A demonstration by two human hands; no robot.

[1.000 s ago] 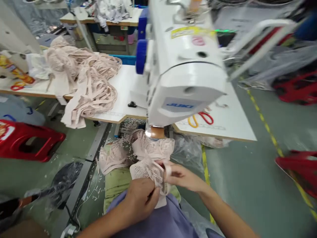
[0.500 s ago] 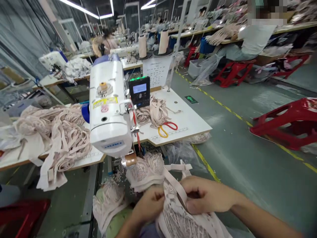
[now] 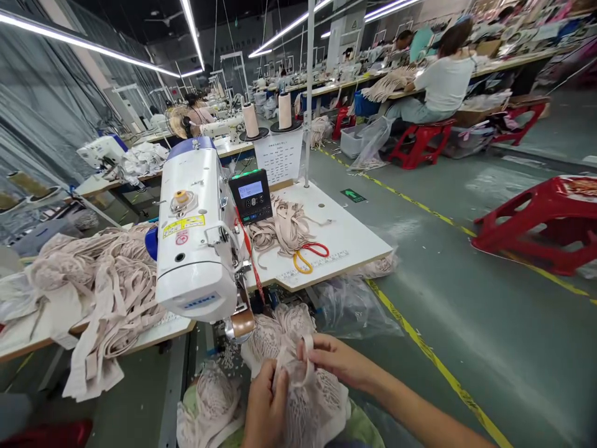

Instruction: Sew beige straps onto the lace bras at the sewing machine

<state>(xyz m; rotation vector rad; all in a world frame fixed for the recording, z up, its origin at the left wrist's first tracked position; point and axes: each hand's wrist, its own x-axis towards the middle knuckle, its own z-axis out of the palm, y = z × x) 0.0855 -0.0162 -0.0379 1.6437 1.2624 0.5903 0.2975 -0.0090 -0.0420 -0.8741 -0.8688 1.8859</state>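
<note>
A pale pink lace bra lies over my lap. Its fabric edge is pinched between the thumb and fingers of my left hand. My right hand, just to the right and slightly higher, grips a looped bra strap between thumb and fingers. More lace bra cups hang beyond my hands, below the sewing machine. Another lace piece rests at the left on green cloth. The fingertips are partly hidden by fabric.
A heap of beige straps and red and yellow loops lie on the white table. More straps hang off the left table. A red stool stands right; a co-worker sits behind.
Both hands have moved down and left with the bra, closer to my lap. My right hand now holds the strap in a raised loop. The camera view has shifted.
</note>
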